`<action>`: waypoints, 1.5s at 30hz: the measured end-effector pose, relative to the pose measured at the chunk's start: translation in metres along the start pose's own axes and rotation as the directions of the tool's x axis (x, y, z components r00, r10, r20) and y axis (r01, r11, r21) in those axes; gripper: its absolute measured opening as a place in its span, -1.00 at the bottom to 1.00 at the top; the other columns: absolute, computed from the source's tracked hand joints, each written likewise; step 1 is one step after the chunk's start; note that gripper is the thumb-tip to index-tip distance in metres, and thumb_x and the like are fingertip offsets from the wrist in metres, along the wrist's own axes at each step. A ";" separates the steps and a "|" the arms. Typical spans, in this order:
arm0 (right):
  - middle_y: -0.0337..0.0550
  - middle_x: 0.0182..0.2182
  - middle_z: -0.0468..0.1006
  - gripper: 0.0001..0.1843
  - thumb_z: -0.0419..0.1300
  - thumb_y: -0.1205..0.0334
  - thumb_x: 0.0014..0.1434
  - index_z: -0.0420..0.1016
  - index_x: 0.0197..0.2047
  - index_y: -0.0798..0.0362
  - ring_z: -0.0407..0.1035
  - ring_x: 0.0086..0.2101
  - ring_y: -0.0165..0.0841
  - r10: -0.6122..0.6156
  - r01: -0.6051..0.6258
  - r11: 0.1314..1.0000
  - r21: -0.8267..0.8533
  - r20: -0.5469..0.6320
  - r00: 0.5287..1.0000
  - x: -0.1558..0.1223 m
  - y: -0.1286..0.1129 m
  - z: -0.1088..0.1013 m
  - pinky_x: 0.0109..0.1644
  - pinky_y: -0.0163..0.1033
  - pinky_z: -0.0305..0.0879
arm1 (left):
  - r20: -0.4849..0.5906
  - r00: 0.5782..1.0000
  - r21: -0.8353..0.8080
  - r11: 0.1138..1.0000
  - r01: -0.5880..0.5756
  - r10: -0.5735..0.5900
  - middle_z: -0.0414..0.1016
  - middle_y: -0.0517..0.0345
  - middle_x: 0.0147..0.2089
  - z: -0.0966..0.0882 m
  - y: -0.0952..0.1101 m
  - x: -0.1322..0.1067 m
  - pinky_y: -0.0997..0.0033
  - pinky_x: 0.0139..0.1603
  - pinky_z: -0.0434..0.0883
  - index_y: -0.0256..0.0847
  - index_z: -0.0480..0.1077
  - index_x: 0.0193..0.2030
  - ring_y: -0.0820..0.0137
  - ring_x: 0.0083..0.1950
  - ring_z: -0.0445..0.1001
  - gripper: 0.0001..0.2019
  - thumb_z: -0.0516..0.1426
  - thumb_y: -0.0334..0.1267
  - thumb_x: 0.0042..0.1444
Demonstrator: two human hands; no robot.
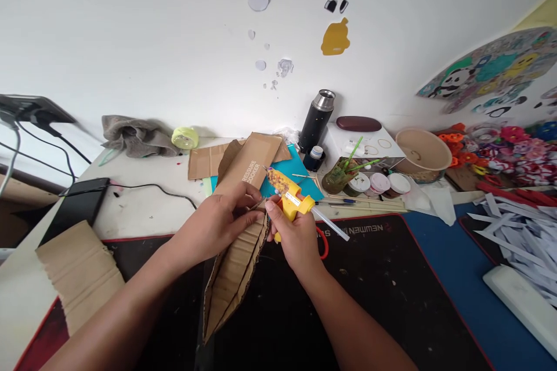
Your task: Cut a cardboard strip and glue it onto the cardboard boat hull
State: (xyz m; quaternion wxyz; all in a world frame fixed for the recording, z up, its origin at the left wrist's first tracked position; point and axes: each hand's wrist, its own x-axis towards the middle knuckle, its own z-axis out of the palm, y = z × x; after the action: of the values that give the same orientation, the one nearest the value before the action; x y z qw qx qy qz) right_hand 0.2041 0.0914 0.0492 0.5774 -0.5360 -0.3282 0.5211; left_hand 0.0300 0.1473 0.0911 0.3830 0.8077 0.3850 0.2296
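Observation:
A long boat-shaped cardboard piece (237, 269) with raised side walls tilts over the black mat, its pointed end toward me. My left hand (220, 217) pinches its far end between thumb and fingers. In my right hand (298, 237) is a yellow hot glue gun (290, 200), a clear glue stick poking out of its back and its stained nozzle pointing up and left. My right thumb and fingertips also lie against the cardboard's right wall. Just behind my hands lie flat cardboard pieces (250, 162) over a blue sheet (307, 177). Red scissor handles (323, 243) show partly beside my right hand.
A black flask (317, 122), a jar with green brushes (342, 177) and small paint pots (378, 184) stand along the back. Paper strips (522, 232) heap at right. A cardboard scrap (82, 272) and black cable (152, 186) lie left.

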 end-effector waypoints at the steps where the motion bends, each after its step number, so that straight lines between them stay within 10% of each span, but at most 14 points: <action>1: -0.41 -0.60 0.41 -0.59 0.46 -0.12 0.14 0.57 -0.19 0.04 0.31 -0.64 -0.45 0.002 -0.002 1.000 -0.007 -0.001 1.000 0.000 0.000 0.000 -0.59 -0.35 0.36 | -0.005 1.000 0.006 1.000 -0.013 0.013 0.81 0.15 -0.09 0.001 0.000 0.000 0.26 -0.14 0.58 -0.02 0.37 0.04 0.19 -0.11 0.78 -0.84 0.18 -0.07 0.43; 45: -0.50 -0.72 0.29 -0.61 0.47 -0.11 0.10 0.53 -0.27 0.02 0.24 -0.72 -0.44 0.086 -0.090 0.991 0.097 0.040 0.995 0.003 0.000 -0.002 -0.60 -0.33 0.18 | -0.112 0.928 0.408 0.868 -0.283 0.355 0.74 0.22 -0.24 0.014 -0.006 -0.006 0.45 -0.37 0.42 -0.11 0.46 0.09 0.38 -0.38 0.66 -0.89 0.14 -0.20 0.55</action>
State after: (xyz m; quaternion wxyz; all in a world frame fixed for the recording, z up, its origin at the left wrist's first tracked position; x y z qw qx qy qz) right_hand 0.2071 0.0940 0.0476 0.5737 -0.5113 -0.2884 0.5712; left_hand 0.0331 0.1389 0.0775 0.1366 0.8950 0.3165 0.2832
